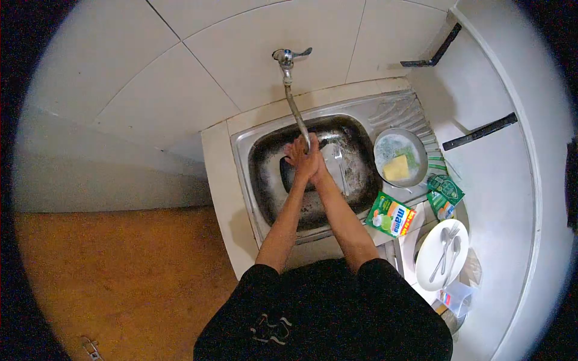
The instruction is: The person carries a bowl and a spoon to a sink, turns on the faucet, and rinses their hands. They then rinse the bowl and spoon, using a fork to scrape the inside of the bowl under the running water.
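Observation:
My left hand [297,157] and my right hand [315,159] are pressed together over the steel sink [265,153], right under the spout of the long tap [293,96]. The palms touch and the fingers point up toward the spout. Neither hand holds anything that I can see. Whether water runs from the spout is too small to tell. A clear dish or lid [338,167] lies in the basin just right of my hands.
On the drainboard to the right stands a metal bowl [415,153] with a yellow sponge [397,168]. Two green soap packets [391,215] [444,194] lie nearby. A white plate [430,256] with cutlery [447,249] sits at the lower right. Tiled wall behind, brown floor at left.

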Demonstrator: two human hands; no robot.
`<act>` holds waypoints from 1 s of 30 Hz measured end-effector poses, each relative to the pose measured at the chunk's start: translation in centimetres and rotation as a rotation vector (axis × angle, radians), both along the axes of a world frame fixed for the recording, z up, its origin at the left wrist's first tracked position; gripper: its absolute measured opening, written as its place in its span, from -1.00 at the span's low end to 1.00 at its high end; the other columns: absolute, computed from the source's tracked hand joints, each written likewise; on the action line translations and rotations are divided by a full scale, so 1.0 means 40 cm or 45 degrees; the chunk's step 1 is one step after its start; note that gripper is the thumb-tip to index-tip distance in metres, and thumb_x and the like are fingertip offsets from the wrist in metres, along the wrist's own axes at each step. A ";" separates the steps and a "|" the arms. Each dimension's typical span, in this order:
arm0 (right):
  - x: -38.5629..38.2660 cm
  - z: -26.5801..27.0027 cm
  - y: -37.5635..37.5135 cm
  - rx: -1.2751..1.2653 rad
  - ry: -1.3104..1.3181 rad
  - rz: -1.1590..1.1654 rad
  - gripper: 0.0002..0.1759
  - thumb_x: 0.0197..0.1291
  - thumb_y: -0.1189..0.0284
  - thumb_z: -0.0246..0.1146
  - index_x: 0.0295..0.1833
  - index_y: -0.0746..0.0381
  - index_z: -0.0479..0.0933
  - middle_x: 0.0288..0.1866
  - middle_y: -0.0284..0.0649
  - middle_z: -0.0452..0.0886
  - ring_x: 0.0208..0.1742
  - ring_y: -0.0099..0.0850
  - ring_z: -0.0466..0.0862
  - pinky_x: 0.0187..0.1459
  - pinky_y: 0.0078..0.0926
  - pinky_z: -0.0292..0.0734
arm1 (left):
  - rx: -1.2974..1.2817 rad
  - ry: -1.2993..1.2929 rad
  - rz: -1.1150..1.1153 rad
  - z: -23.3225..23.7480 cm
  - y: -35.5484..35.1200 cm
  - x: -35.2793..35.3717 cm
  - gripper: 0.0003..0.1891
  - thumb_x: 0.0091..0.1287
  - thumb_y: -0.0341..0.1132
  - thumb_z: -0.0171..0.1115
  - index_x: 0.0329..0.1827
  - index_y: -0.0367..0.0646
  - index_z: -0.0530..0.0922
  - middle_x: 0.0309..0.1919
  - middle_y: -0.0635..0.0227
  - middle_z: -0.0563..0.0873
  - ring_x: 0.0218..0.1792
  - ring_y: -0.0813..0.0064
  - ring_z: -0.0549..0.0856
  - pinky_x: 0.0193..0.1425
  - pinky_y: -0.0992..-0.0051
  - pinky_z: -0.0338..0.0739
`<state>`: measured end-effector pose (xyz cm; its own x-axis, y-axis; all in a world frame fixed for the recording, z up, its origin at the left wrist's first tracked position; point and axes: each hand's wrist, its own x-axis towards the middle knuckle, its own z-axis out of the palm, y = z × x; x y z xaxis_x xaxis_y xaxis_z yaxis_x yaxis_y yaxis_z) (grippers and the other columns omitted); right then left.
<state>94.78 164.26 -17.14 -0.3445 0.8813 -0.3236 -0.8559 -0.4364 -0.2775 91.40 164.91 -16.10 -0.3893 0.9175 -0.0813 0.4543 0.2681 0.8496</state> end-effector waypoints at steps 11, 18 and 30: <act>0.128 -0.064 -0.013 0.350 -2.090 -0.341 -0.56 0.07 0.41 0.13 0.10 0.24 0.29 -0.15 -0.08 0.46 -0.23 -0.17 0.52 -0.20 -0.26 0.40 | -0.094 -0.339 -0.293 -0.011 0.019 -0.028 -0.80 0.17 -0.27 0.11 -0.35 -0.25 0.52 -0.54 0.12 0.58 -0.51 0.19 0.57 -0.46 0.23 0.37; 0.165 -0.114 0.043 1.163 -2.859 0.183 -0.45 -0.09 0.43 0.23 0.07 0.32 0.27 0.01 0.06 0.34 -0.09 0.01 0.45 -0.13 -0.19 0.41 | 0.181 0.405 -0.206 -0.074 -0.023 -0.145 -0.77 0.15 -0.21 0.15 -0.44 -0.24 0.52 -0.51 0.13 0.60 -0.46 0.14 0.58 -0.42 0.21 0.39; 0.170 -0.060 -0.129 1.227 -2.811 0.843 -0.64 0.00 0.19 0.21 -0.30 0.29 0.41 -0.39 -0.01 0.50 -0.30 -0.05 0.55 -0.33 -0.14 0.44 | 0.242 0.832 -0.473 -0.367 -0.202 -0.287 -0.60 0.20 -0.25 0.03 0.00 -0.38 0.30 -0.37 -0.14 0.53 -0.28 -0.08 0.53 -0.18 0.08 0.40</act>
